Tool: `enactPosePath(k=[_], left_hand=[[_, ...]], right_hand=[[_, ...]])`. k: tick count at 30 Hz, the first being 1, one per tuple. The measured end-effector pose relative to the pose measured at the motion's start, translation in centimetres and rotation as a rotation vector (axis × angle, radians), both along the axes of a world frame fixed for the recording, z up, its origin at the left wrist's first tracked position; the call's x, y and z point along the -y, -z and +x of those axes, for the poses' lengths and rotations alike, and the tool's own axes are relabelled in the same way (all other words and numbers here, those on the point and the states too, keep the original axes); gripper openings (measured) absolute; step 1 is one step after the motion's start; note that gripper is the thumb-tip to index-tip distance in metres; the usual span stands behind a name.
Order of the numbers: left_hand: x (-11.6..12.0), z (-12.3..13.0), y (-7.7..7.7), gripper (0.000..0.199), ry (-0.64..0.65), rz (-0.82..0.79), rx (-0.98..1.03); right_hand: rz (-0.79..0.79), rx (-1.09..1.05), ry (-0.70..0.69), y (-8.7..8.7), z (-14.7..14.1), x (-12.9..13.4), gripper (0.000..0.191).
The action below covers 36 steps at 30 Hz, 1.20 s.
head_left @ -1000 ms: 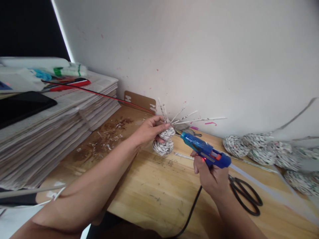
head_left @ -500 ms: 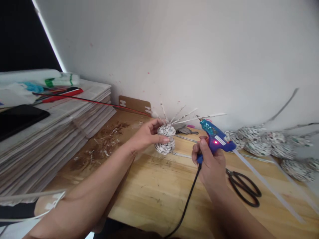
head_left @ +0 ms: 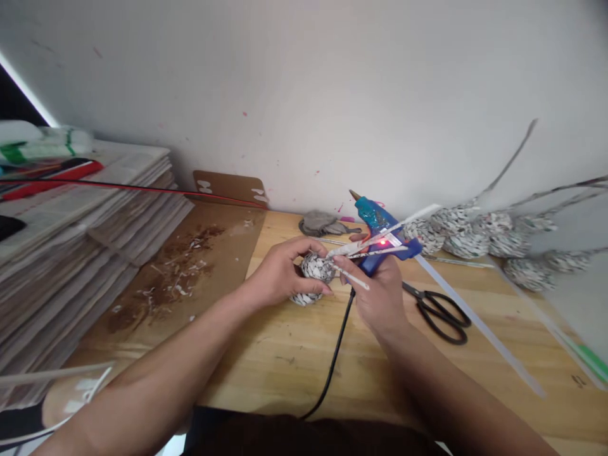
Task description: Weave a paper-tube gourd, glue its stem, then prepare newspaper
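Paper gourd [head_left: 317, 268] sits at the centre of the frame, fingers of the left hand [head_left: 280, 269] curled around it. Fingers of the right hand [head_left: 380, 297] wrap the glue gun [head_left: 375, 216], thumb at the paper strips [head_left: 420, 217]. Caution: dividing one hand between both could tilt the gun; its nozzle [head_left: 354, 195] (presumably hot, as the red lamp [head_left: 383, 242] glows) could scorch paper or skin.

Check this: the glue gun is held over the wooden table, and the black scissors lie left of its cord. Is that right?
No: the head view shows the scissors right of the cord. The glue gun is indeed held over the wooden table.
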<state>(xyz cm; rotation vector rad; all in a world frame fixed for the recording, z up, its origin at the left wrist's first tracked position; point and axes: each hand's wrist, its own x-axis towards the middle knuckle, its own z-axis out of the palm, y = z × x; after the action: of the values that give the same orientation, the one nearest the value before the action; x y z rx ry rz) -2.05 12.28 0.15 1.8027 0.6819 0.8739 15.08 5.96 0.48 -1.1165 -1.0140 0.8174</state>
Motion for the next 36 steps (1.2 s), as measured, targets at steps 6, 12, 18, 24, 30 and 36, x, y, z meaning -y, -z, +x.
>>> enactPosePath(k=[6, 12, 18, 24, 30, 36], left_hand=[[-0.1, 0.1, 0.3, 0.042, -0.012, 0.152, -0.014], [0.2, 0.3, 0.6, 0.042, -0.002, 0.081, -0.04], [-0.4, 0.1, 1.1, 0.053, -0.115, -0.145, 0.068], [-2.6, -1.1, 1.0, 0.055, -0.378, 0.046, 0.172], [-3.0, -1.4, 0.7, 0.046, -0.395, 0.109, 0.224], [-2.5, -1.1, 0.1, 0.043, -0.372, 0.061, 0.235]], right_hand=[[-0.025, 0.08, 0.014, -1.0, -0.1, 0.4, 0.023], [-0.053, 0.027, 0.009, -0.1, -0.1, 0.1, 0.027], [-0.014, -0.119, -0.062, 0.2, 0.7, -0.9, 0.022], [-0.106, -0.101, -0.165, -0.2, 0.7, -0.5, 0.03], [-0.091, 0.347, -0.272, -0.8, 0.0, 1.2, 0.033], [-0.019, 0.576, -0.153, 0.2, 0.4, 1.3, 0.028]])
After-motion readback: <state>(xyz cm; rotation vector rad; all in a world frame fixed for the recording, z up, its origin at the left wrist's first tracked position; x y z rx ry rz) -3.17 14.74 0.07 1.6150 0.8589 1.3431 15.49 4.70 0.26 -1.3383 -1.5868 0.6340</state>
